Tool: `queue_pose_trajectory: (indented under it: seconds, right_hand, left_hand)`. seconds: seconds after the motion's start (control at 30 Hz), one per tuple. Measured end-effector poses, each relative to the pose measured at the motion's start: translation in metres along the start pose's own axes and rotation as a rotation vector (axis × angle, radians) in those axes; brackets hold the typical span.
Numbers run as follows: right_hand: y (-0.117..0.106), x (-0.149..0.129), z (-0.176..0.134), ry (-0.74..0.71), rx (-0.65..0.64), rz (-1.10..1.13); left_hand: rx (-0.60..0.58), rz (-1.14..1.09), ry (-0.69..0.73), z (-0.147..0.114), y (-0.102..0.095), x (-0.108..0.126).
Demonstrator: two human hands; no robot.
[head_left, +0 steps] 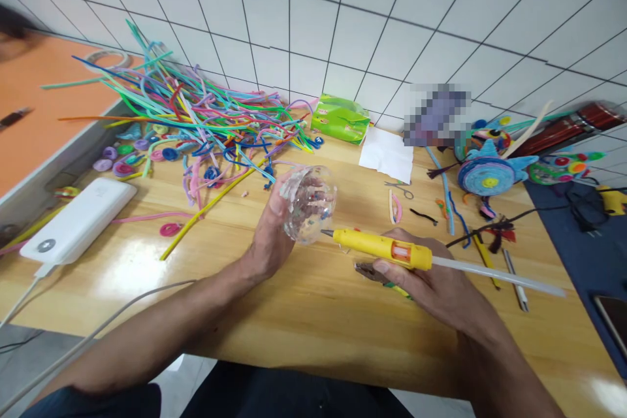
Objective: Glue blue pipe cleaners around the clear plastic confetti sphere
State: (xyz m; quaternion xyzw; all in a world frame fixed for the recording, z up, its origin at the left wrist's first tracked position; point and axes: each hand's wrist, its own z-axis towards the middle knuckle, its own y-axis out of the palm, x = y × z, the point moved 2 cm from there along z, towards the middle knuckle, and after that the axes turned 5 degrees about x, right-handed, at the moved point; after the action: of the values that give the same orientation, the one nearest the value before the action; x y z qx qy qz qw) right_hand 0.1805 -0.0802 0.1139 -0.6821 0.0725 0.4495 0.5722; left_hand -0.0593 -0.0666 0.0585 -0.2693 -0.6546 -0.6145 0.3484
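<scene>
My left hand (272,235) is wrapped around a clear plastic cup-like piece (311,206), tilted with its round opening toward the right. Some of my fingers show through its see-through wall. In my right hand (431,281) is a yellow hot glue gun (382,247), its metal tip close to the lower right rim of the clear piece; whether they touch I cannot tell. A long translucent glue stick (499,274) sticks out of the gun's back end. Beneath my right hand lie pliers (371,272), partly covered by it.
Pipe cleaners (210,111) lie heaped along the wall. A green tissue pack (340,119), white paper (386,155) and scissors (402,189) lie behind my hands. A white power bank (81,219) with a cable sits left; a blue coiled pipe-cleaner craft (492,176) stands right.
</scene>
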Motion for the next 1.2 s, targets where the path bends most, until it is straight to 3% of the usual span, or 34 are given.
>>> queue_pose_trajectory:
  seconds: [0.83, 1.2]
  right_hand:
    - [-0.004, 0.028, 0.007, 0.007, 0.242, -0.167]
    - [-0.003, 0.042, 0.006, 0.063, 0.270, -0.096]
  left_hand:
    - [-0.046, 0.013, -0.052, -0.005, -0.002, -0.008]
    - [-0.057, -0.007, -0.092, -0.007, -0.002, -0.013]
